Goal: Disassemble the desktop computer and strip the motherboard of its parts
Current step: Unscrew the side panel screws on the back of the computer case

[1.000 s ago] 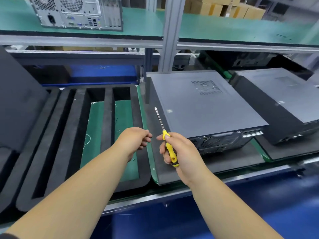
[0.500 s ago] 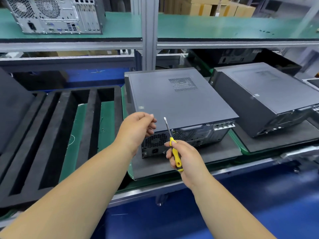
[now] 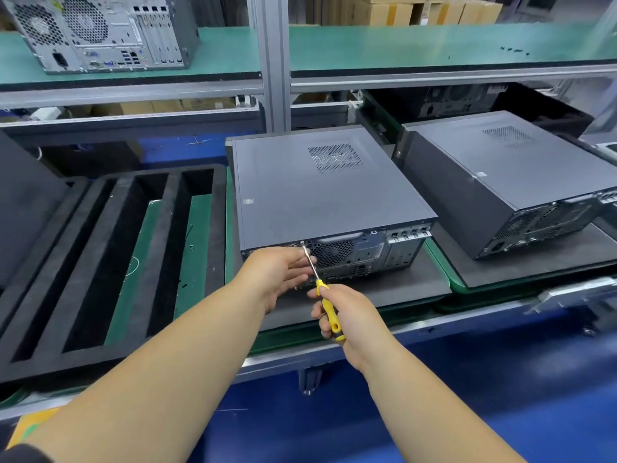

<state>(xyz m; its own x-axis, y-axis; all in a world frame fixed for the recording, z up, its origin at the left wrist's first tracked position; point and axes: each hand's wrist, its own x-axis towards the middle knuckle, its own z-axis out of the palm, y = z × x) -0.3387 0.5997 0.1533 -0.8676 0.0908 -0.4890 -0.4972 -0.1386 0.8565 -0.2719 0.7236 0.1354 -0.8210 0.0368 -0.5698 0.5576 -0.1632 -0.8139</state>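
A dark grey desktop computer [image 3: 317,192] lies flat on a black foam pad [image 3: 400,282], its rear panel facing me. My right hand [image 3: 347,315] grips a yellow-handled screwdriver [image 3: 329,312]. Its tip meets a screw at the top edge of the rear panel, left of the fan grille. My left hand [image 3: 277,272] is at the rear panel beside the shaft, fingers curled close to it. Whether they pinch the shaft is unclear.
A second closed computer [image 3: 507,182] lies on its own pad to the right. A black foam tray with long slots [image 3: 110,248] sits on the left. An upright silver tower [image 3: 100,31] stands on the green upper shelf. An aluminium post [image 3: 272,61] rises behind.
Both hands have moved forward to the computer's rear panel. The screwdriver tip, earlier held in the air, now sits on a screw at the panel's top edge.
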